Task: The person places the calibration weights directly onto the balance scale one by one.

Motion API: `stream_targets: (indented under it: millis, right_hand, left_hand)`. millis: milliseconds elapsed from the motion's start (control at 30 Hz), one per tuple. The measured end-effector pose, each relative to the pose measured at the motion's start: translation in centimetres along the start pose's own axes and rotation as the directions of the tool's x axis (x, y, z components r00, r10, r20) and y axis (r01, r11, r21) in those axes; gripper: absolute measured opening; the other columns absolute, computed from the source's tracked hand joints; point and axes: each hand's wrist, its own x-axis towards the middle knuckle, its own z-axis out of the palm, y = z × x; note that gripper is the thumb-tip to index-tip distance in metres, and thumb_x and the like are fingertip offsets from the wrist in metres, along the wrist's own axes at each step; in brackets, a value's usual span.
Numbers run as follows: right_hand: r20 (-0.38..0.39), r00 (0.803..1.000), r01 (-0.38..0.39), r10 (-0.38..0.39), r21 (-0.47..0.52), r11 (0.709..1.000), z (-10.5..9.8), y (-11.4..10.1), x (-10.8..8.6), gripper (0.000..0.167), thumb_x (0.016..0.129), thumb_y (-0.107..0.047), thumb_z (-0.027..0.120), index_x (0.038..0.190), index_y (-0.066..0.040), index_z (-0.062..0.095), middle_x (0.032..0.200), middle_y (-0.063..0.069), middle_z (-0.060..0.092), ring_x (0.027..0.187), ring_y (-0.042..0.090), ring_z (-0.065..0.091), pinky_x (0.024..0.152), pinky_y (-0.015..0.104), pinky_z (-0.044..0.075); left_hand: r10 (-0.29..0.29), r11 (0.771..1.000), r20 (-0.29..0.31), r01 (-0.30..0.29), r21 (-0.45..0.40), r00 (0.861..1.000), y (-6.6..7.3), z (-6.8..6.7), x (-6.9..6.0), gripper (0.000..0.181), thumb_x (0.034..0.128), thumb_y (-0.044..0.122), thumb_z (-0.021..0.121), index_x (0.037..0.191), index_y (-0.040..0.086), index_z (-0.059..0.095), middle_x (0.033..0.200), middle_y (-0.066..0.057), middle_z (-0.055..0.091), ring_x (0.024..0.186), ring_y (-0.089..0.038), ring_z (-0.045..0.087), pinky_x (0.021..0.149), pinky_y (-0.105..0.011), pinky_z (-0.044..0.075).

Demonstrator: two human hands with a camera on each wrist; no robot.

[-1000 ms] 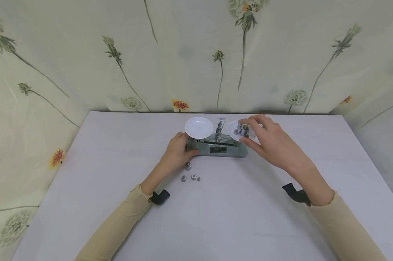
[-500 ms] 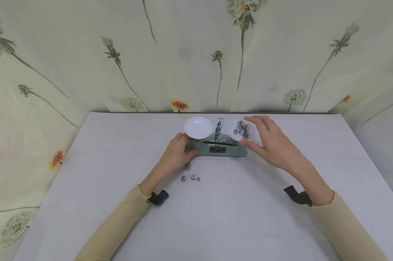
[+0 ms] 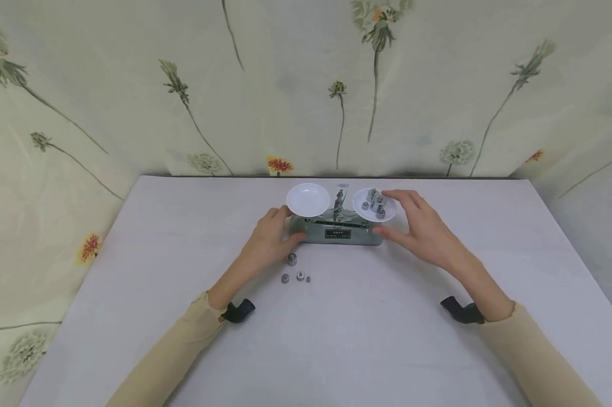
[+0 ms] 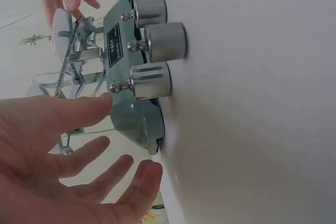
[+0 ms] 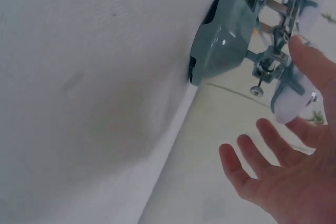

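Note:
A green balance scale (image 3: 356, 236) with two white pans stands near the back of the table. Nothing lies on the left pan (image 3: 308, 200). Several metal weights (image 3: 380, 202) stand on the right pan (image 3: 391, 211). My left hand (image 3: 266, 237) is around the scale's left end; in the left wrist view its fingers (image 4: 118, 174) are loosely bent and spread, gripping nothing. Beside the right pan, my right hand (image 3: 428, 230) holds nothing, its fingers (image 5: 252, 153) spread in the right wrist view. Several more weights (image 4: 165, 41) stand before the scale's left end.
White cloth covers the table (image 3: 356, 339), whose back edge runs just behind the scale. A curtain (image 3: 285, 102) with a dandelion print hangs behind and to both sides. A black band piece (image 3: 462, 311) sits at the right wrist, another (image 3: 239, 311) at the left.
My right hand has let go of a weight on the right pan and drawn back to the right, uncovering the pan. The left hand has shifted slightly left.

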Motion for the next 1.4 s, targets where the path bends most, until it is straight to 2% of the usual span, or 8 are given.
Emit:
stream_targets:
  millis: [333, 533, 667, 767, 867, 1033, 1200, 1400]
  right_hand:
    - [0.010, 1.000, 0.002, -0.003, 0.073, 0.997, 0.6, 0.5, -0.1, 0.092, 0.094, -0.030, 0.086, 0.166, -0.010, 0.032, 0.159, 0.021, 0.048, 0.144, 0.039, 0.051, 0.109, 0.060, 0.051]
    - [0.025, 1.000, -0.012, 0.009, 0.122, 0.992, 0.8, 0.8, 0.1, 0.099, 0.092, -0.028, 0.088, 0.167, -0.006, 0.028, 0.157, 0.023, 0.050, 0.143, 0.039, 0.052, 0.105, 0.061, 0.055]
    - [0.064, 0.996, -0.069, 0.059, 0.180, 0.981, 0.9, 1.0, 0.4, 0.100, 0.088, -0.031, 0.092, 0.165, -0.005, 0.034, 0.157, 0.020, 0.053, 0.141, 0.039, 0.056, 0.104, 0.058, 0.058]
    - [0.099, 0.989, -0.127, 0.109, 0.202, 0.971, 1.0, 1.1, 0.5, 0.095, 0.084, -0.033, 0.095, 0.158, -0.004, 0.043, 0.150, 0.020, 0.057, 0.137, 0.040, 0.060, 0.105, 0.056, 0.060]
    - [0.115, 0.984, -0.160, 0.139, 0.209, 0.965, 1.1, 1.2, 0.5, 0.092, 0.082, -0.033, 0.096, 0.153, -0.002, 0.047, 0.144, 0.021, 0.060, 0.132, 0.043, 0.064, 0.105, 0.055, 0.060]
    - [0.120, 0.985, -0.151, 0.127, 0.212, 0.966, 1.4, 1.4, 0.7, 0.089, 0.081, -0.030, 0.097, 0.151, -0.002, 0.051, 0.143, 0.020, 0.062, 0.131, 0.044, 0.065, 0.107, 0.054, 0.059]
    - [0.153, 0.983, -0.140, 0.106, 0.235, 0.962, 1.7, 1.5, 0.9, 0.082, 0.082, -0.027, 0.096, 0.149, -0.004, 0.056, 0.143, 0.019, 0.065, 0.132, 0.043, 0.066, 0.109, 0.053, 0.058]
    - [0.184, 0.977, -0.153, 0.108, 0.249, 0.956, 1.8, 1.6, 1.4, 0.089, 0.081, -0.025, 0.097, 0.153, -0.003, 0.051, 0.148, 0.021, 0.063, 0.133, 0.044, 0.067, 0.111, 0.051, 0.056]
  left_hand:
    - [-0.010, 1.000, -0.028, 0.011, 0.023, 1.000, 0.3, -1.1, -1.0, 0.057, 0.1008, 0.027, 0.077, 0.148, 0.005, 0.055, 0.151, -0.022, 0.058, 0.138, -0.041, 0.059, 0.113, -0.057, 0.053]
    - [0.017, 0.999, -0.037, -0.015, 0.040, 0.999, 0.4, -1.6, -1.4, 0.059, 0.1009, 0.028, 0.077, 0.150, 0.006, 0.054, 0.153, -0.022, 0.058, 0.140, -0.041, 0.058, 0.114, -0.057, 0.052]
    - [0.032, 0.999, -0.043, -0.031, 0.016, 0.999, 0.4, -2.0, -1.8, 0.059, 0.1013, 0.027, 0.077, 0.150, 0.006, 0.052, 0.152, -0.021, 0.059, 0.131, -0.039, 0.063, 0.108, -0.055, 0.056]
    - [0.032, 0.999, -0.039, -0.032, -0.001, 0.999, 0.5, -2.1, -2.1, 0.059, 0.1018, 0.027, 0.076, 0.151, 0.007, 0.051, 0.152, -0.020, 0.059, 0.125, -0.038, 0.065, 0.105, -0.054, 0.057]
    - [0.018, 1.000, -0.034, -0.018, 0.002, 0.999, 0.8, -2.2, -2.4, 0.061, 0.1019, 0.028, 0.076, 0.152, 0.008, 0.049, 0.152, -0.020, 0.059, 0.129, -0.038, 0.064, 0.107, -0.054, 0.056]
    - [-0.003, 1.000, -0.027, 0.003, 0.021, 1.000, 1.1, -2.1, -2.7, 0.067, 0.1016, 0.029, 0.077, 0.156, 0.005, 0.045, 0.153, -0.021, 0.059, 0.137, -0.041, 0.061, 0.113, -0.056, 0.053]
    - [-0.026, 0.999, -0.022, 0.026, 0.029, 0.999, 0.8, -1.9, -2.8, 0.070, 0.1017, 0.028, 0.077, 0.157, 0.002, 0.041, 0.152, -0.023, 0.060, 0.141, -0.042, 0.059, 0.115, -0.056, 0.052]
    - [-0.039, 0.998, -0.017, 0.039, 0.049, 0.999, 0.6, -1.9, -2.8, 0.070, 0.1019, 0.030, 0.076, 0.157, 0.004, 0.041, 0.152, -0.022, 0.060, 0.140, -0.042, 0.060, 0.114, -0.056, 0.053]
